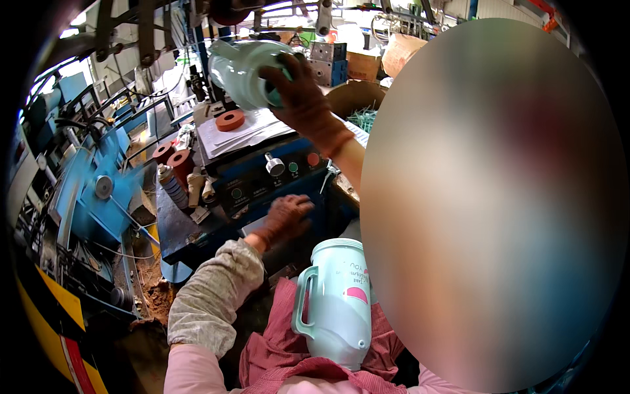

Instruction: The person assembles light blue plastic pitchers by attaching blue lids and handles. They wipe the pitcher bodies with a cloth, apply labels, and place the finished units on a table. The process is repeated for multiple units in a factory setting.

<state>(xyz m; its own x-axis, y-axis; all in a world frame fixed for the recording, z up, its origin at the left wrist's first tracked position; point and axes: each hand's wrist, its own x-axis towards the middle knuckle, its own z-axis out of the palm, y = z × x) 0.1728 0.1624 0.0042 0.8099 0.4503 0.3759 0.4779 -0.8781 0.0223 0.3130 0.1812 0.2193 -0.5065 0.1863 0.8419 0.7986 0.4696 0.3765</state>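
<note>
My right hand (305,102), in a brown glove, is raised ahead and gripped round the rim end of a pale green plastic jug (239,73), which is tilted on its side. Below it my left hand (285,218), also gloved, hangs in front of the dark control panel (262,177) with its fingers loosely bent and nothing in them. A second pale green jug (341,308), with a side handle and a pink print, rests in my lap on the red cloth, its mouth pointing away from me. Neither hand touches this one.
A red tape roll (230,120) lies on white papers (246,136) atop the control box. Left of the panel stand a spray can (170,187) and more red rolls (179,161). A blue fan (102,187) is at the left. Green scraps (364,119) fill a carton behind. A large blur hides the right side.
</note>
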